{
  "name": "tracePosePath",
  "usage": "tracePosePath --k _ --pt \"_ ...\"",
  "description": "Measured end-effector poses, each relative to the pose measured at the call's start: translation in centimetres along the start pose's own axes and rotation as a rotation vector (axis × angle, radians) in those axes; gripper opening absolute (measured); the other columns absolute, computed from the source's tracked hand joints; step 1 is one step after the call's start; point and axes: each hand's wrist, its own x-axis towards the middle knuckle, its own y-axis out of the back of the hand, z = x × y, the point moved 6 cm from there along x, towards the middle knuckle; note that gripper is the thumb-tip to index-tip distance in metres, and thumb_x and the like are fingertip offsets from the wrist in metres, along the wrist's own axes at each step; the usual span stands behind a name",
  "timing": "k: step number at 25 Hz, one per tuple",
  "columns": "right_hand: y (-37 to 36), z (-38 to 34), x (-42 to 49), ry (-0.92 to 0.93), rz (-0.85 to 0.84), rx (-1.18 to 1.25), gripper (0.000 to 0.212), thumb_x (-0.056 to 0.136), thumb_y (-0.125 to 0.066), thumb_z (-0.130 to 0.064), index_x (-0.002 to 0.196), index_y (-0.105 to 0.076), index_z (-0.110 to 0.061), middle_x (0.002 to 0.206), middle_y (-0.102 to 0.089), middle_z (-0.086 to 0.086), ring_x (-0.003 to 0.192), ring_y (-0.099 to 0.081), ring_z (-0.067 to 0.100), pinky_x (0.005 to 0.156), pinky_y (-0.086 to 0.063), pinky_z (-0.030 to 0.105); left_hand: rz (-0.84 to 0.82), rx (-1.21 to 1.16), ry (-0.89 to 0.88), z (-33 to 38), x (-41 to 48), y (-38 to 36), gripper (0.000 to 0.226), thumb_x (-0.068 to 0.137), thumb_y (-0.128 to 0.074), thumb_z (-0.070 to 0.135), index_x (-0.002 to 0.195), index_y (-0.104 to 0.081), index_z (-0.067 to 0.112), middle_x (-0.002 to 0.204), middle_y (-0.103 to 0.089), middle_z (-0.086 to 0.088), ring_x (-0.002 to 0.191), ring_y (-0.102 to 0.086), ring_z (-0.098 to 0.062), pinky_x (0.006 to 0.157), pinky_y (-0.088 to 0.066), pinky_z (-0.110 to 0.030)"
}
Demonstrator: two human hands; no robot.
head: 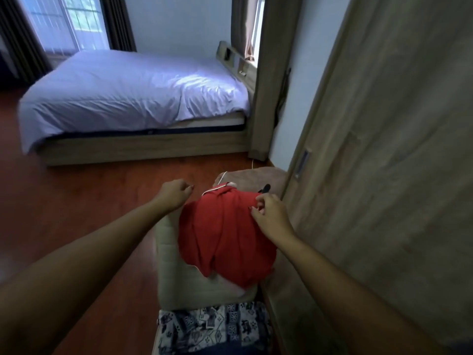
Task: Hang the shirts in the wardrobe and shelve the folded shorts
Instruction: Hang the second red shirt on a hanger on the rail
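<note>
Reaching forward, your right hand pinches the far right edge of the red shirt between thumb and fingertips. Your left hand hovers just left of the shirt's collar, curled into a fist with nothing visible in it. The shirt lies draped over a beige cushion. Patterned shorts sit nearest you. The wardrobe door stands just right of the shirt; a bed lies far left.
</note>
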Motion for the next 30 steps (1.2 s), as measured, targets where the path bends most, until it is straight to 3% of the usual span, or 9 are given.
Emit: tracePosePath --k 5,8,12,15,18,22,25,28,30 --pt "-3.3 1.8 2.1 -0.075 0.038 0.052 0.026 0.080 -0.066 -0.007 0.104 -0.058 -0.006 0.096 -0.052 0.007 0.074 -0.049 0.013 0.076 -0.046 0.027 -0.198 -0.107 -0.066 0.7 5.1 -4.9 0.032 0.099 -0.043 0.022 0.123 -0.060 0.008 0.130 -0.059 -0.012 0.120 -0.053 -0.028 0.099 -0.038 -0.032" --pt "-3.5 2.2 2.0 -0.030 0.058 0.096 0.027 0.077 -0.068 -0.006 0.102 -0.058 -0.006 0.087 -0.052 0.004 0.067 -0.048 0.012 0.069 -0.046 0.026 -0.293 -0.190 -0.010 0.0 6.7 -7.1 0.038 0.097 -0.046 0.036 0.106 -0.065 0.004 0.105 -0.065 -0.013 0.096 -0.058 -0.023 0.082 -0.044 -0.031" --pt "-3.1 2.5 1.9 -0.024 0.047 0.138 0.027 0.077 -0.067 -0.004 0.104 -0.059 -0.005 0.088 -0.054 0.006 0.066 -0.049 0.012 0.069 -0.047 0.026 -0.095 -0.441 0.040 -0.2 6.6 -5.7 0.018 0.092 -0.059 0.023 0.074 -0.057 0.021 0.074 -0.059 0.001 0.077 -0.053 -0.019 0.057 -0.040 -0.025" --pt "-2.8 2.4 1.3 -0.050 0.041 0.159 0.025 0.081 -0.064 -0.006 0.105 -0.060 -0.007 0.094 -0.055 0.007 0.065 -0.048 0.006 0.069 -0.045 0.021 0.014 -0.651 -0.109 1.3 4.7 -2.2 0.025 0.093 -0.057 0.012 0.073 -0.053 0.027 0.072 -0.058 0.004 0.074 -0.052 -0.019 0.057 -0.040 -0.024" --pt "-1.3 0.5 0.7 -0.012 0.026 0.230 0.028 0.083 -0.066 -0.017 0.109 -0.059 -0.012 0.099 -0.055 0.004 0.067 -0.046 0.002 0.066 -0.041 0.013 0.024 -0.709 -0.359 5.1 0.5 2.3 0.024 0.091 -0.058 0.018 0.074 -0.056 0.034 0.070 -0.061 0.013 0.065 -0.051 -0.004 0.062 -0.040 -0.024" --pt "0.2 -3.8 -1.4 0.216 -0.197 0.232 0.050 0.079 -0.071 -0.034 0.123 -0.049 -0.024 0.108 -0.050 -0.001 0.081 -0.049 0.006 0.073 -0.042 0.014 -0.020 -0.770 -0.558 11.4 -6.4 5.8 0.012 0.089 -0.059 0.012 0.080 -0.055 0.018 0.068 -0.062 0.014 0.061 -0.051 0.005 0.060 -0.039 -0.012" --pt "3.5 -5.9 -3.7 0.259 -0.148 0.342 0.014 0.088 -0.064 -0.021 0.096 -0.057 -0.030 0.093 -0.053 -0.009 0.079 -0.053 0.001 0.074 -0.044 0.015 -0.035 -0.801 -0.615 16.0 -10.3 8.2 0.008 0.087 -0.061 0.011 0.081 -0.057 0.016 0.068 -0.064 0.014 0.064 -0.053 0.006 0.061 -0.041 -0.011" --pt "9.1 -6.7 -6.4 0.239 -0.061 0.527 0.016 0.092 -0.054 -0.006 0.095 -0.061 -0.020 0.084 -0.060 -0.006 0.067 -0.058 -0.005 0.066 -0.048 0.014 -0.065 -0.882 -0.585 21.3 -13.6 10.5 0.018 0.089 -0.059 0.002 0.079 -0.057 0.017 0.067 -0.065 0.011 0.063 -0.056 0.002 0.061 -0.044 -0.013" --pt "14.6 -6.2 -9.2 0.221 0.154 0.522 0.014 0.090 -0.055 -0.008 0.101 -0.061 -0.015 0.092 -0.064 0.004 0.070 -0.060 -0.003 0.068 -0.049 0.020 -0.126 -0.998 -0.495 25.3 -16.7 11.3 0.015 0.089 -0.058 0.001 0.086 -0.057 0.015 0.075 -0.062 -0.003 0.060 -0.056 -0.008 0.056 -0.046 -0.018"
